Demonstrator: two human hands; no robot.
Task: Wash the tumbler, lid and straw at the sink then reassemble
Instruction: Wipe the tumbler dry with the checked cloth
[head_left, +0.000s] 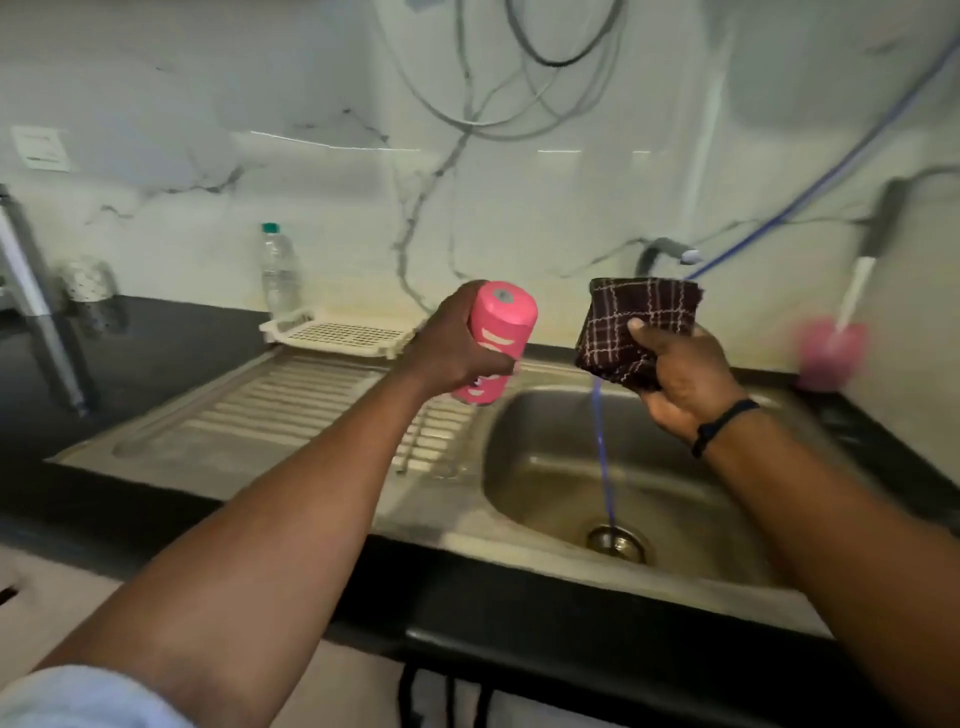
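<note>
Looking down: we see a black counter running along a white marble-look wall with grey veins
Sink: steel sink set into the counter, ribbed drainboard on its left, drain at the bottom of the bowl
Wall stuff: grey cables loop down from above; a blue hose drops into the bowl by the drain; tap sits behind, partly hidden by the cloth
Back edge of counter: white slotted tray behind the drainboard, clear water bottle with a green cap just at its left end
Right side: something pink near the wall, too blurry for us to tell
Left hand: fingers wrapped round the pink tumbler, held tilted in the air over where drainboard meets bowl, its base towards us
Right hand: pinching a folded dark checked cloth above the bowl, just beside the tumbler but not touching; dark band on the wrist
</note>
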